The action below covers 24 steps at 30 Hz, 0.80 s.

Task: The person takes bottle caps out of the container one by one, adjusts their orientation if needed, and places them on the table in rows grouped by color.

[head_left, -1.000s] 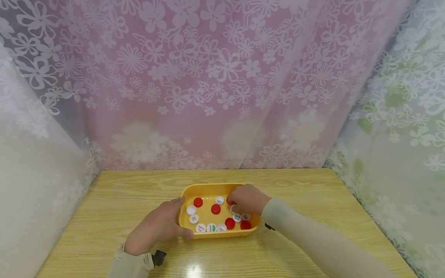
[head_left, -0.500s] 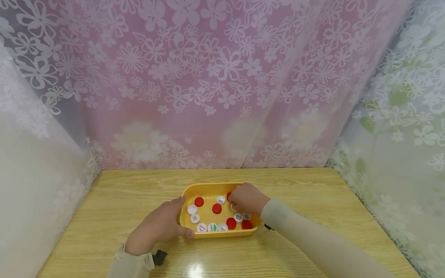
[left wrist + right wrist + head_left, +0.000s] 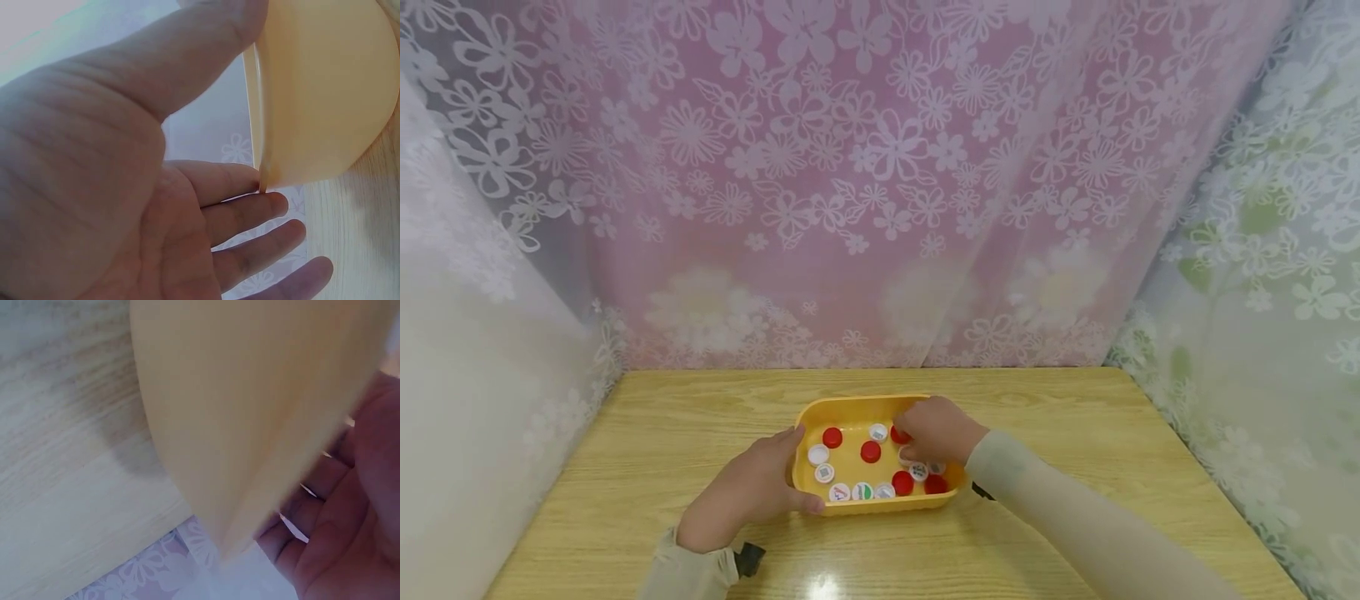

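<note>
A yellow plastic basket (image 3: 872, 505) sits on the table with red and white bottle caps inside. My left hand (image 3: 758, 482) holds its left end, thumb at the front rim and index fingertip at the rim, the other fingers spread, as the left wrist view shows. My right hand (image 3: 942, 431) reaches over the right end into the basket, its fingers bent downward. A red cap (image 3: 899, 435) and a white cap (image 3: 907, 456) show right at its fingers. In the right wrist view the basket wall (image 3: 231, 412) hides the fingertips; I cannot tell whether they pinch a cap.
Other caps lie around the basket floor, among them a red cap (image 3: 870, 452) in the middle and a white cap (image 3: 817, 454) at the left. The wooden table (image 3: 700, 396) ends at a pink flowered curtain (image 3: 880, 208). Pale curtains flank both sides.
The right fingers shift slightly among the caps at the basket's right end. The left hand keeps its hold; the whole view drifts a little.
</note>
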{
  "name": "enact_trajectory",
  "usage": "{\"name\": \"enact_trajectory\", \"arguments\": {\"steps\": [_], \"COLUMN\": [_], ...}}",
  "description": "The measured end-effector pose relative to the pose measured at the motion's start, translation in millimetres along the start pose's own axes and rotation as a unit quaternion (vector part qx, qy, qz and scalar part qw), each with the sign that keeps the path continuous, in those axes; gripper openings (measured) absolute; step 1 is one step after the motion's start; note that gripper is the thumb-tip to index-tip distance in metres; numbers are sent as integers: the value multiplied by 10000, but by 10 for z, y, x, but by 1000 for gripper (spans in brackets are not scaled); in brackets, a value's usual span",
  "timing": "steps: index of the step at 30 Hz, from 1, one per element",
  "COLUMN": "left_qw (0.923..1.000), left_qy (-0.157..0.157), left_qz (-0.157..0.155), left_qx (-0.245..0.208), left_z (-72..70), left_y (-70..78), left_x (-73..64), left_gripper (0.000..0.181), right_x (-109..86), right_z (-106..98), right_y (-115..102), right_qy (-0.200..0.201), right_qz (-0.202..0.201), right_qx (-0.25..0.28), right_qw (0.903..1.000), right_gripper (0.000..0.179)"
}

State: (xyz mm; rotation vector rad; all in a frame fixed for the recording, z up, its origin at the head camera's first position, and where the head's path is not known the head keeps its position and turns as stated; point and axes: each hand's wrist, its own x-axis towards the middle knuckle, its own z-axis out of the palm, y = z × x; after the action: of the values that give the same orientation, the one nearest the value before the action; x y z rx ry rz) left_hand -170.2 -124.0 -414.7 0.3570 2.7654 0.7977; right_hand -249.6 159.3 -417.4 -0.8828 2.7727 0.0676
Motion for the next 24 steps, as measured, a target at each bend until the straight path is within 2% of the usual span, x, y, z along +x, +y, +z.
{"name": "enact_trajectory", "arguments": {"steps": [3,8,14,20,24], "left_qw": [10000,9999,9998,9998,9998], "left_qy": [23,46,23,28,-21], "left_qz": [2,-28,-11,11,-31], "left_qx": [-35,-100,-179,-191,-194], "left_z": [8,15,20,13,17], "left_y": [-2,1,-4,-13,-20], "left_x": [-9,-13,3,1,-11], "left_gripper": [119,118,118,119,119], "right_x": [-2,-26,-28,50,21], "right_z": [9,-9,-80,8,-25], "right_y": [-35,-78,-114,-182,-213], "right_qy": [-42,108,226,-77,119], "right_qz": [2,-143,70,7,-97], "right_qx": [59,-114,-238,-417,-360], "right_qw": [10000,9998,9994,9991,9992], "right_gripper": [27,30,34,25,21]}}
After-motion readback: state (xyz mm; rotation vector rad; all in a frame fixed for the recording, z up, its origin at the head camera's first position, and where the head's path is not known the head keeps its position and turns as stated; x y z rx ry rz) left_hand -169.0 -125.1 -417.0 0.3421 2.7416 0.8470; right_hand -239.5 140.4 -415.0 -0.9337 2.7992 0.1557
